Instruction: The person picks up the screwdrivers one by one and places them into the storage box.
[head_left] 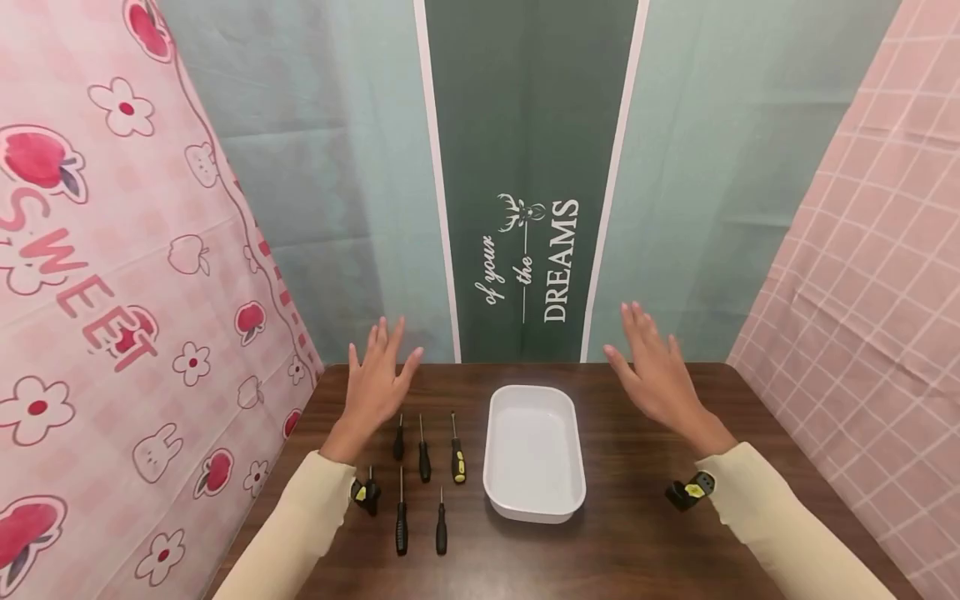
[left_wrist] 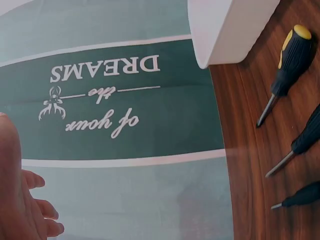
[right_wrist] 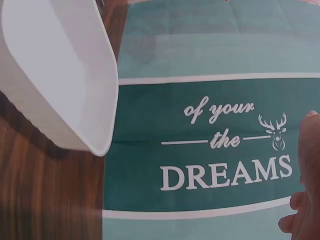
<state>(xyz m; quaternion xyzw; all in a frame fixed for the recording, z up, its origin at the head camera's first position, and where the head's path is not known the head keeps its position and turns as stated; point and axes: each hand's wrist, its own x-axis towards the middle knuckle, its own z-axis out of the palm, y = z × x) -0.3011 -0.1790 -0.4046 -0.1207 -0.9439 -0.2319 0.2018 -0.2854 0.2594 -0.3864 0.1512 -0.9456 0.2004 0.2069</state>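
My left hand (head_left: 377, 377) hovers with straight, spread fingers above the table's back left, holding nothing. Below and beside it lie several screwdrivers in loose rows; one has a black and yellow handle (head_left: 458, 462), the others, such as the long screwdriver (head_left: 402, 525), show black handles. Right of them stands a white rectangular dish (head_left: 534, 450), with nothing in it. On the dish's other side my right hand (head_left: 658, 375) is raised, fingers extended and thumb apart, also holding nothing. In the left wrist view, the yellow-tipped screwdriver (left_wrist: 292, 60) points its blade toward the table edge.
The dark wooden table (head_left: 630, 533) ends at a green hanging cloth (head_left: 525, 125) with printed words. Pink patterned cloth (head_left: 97, 250) hangs at the left, and pink checked cloth (head_left: 862, 250) at the right. Each wrist carries a small black camera with a yellow mark.
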